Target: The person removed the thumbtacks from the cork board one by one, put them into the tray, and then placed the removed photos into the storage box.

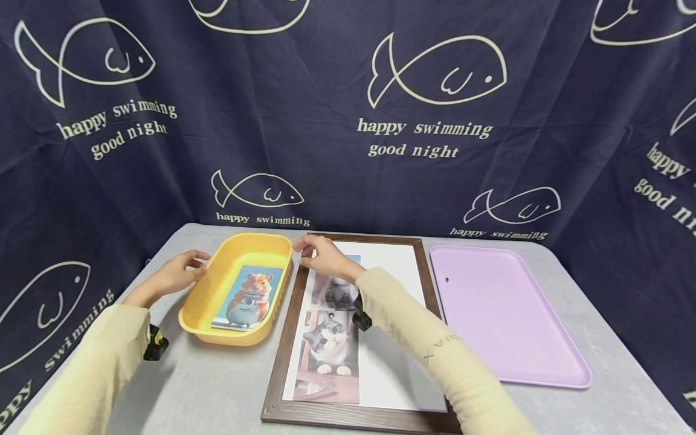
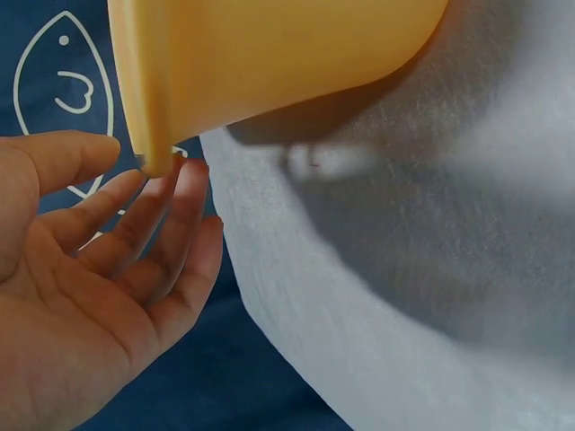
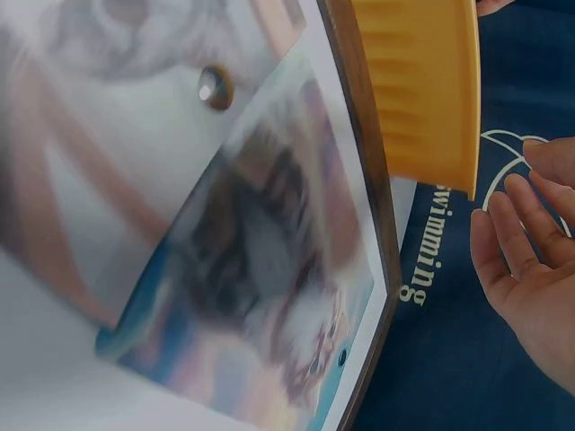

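Note:
A yellow plastic basket (image 1: 191, 314) stands on the left of the table. Inside it lies a picture card of a hamster (image 1: 251, 297). My left hand (image 1: 176, 272) is at the basket's left rim, fingers loosely bent and thumb apart; in the left wrist view its fingertips meet the rim (image 2: 154, 108), though contact is unclear. Near the far right corner of the basket is my right hand (image 1: 325, 256). In the right wrist view that hand (image 3: 539, 260) has relaxed fingers, a gap from the basket wall (image 3: 427, 90), and holds nothing.
Right of the basket lies a wood-framed whiteboard (image 1: 399, 362) under my right forearm. Two cat pictures are on it, the nearer one (image 1: 326, 356) upright, with small round magnets (image 3: 216, 87). A purple tray (image 1: 505, 314) lies further right. A dark fish-print curtain (image 1: 326, 121) hangs behind.

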A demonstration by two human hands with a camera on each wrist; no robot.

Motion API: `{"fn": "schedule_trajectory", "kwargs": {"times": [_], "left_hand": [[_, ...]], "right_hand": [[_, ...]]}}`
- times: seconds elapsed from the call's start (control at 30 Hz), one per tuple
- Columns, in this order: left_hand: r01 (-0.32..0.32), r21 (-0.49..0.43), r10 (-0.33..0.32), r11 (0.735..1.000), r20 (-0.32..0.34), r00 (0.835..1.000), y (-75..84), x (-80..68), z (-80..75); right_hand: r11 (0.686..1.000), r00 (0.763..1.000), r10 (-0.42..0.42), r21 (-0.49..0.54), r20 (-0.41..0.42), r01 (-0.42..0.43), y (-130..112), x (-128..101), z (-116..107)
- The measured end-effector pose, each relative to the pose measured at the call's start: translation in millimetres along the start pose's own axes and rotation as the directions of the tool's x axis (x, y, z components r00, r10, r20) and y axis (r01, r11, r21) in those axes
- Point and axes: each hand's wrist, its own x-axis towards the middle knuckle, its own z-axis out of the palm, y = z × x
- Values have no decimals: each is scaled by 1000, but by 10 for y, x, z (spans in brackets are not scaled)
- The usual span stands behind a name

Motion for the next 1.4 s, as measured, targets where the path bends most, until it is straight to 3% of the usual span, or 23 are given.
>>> {"fn": "schedule_trajectory", "kwargs": {"times": [0.3,0.8,1.07,1.4], "left_hand": [[-54,71,61,996,-99,993,119,4,-20],[-143,121,162,982,-172,972,323,19,24],[-189,149,215,971,-183,959,435,50,86],[-247,184,274,952,-141,951,618,57,162]], "right_hand": [[1000,1000,-1,-24,-11,0,122,-97,-130],[996,997,68,-54,-41,-70,342,-214,-295],[991,993,108,-70,-45,-111,457,-289,-367],[984,991,107,-131,-77,-117,633,-345,-467]]}}
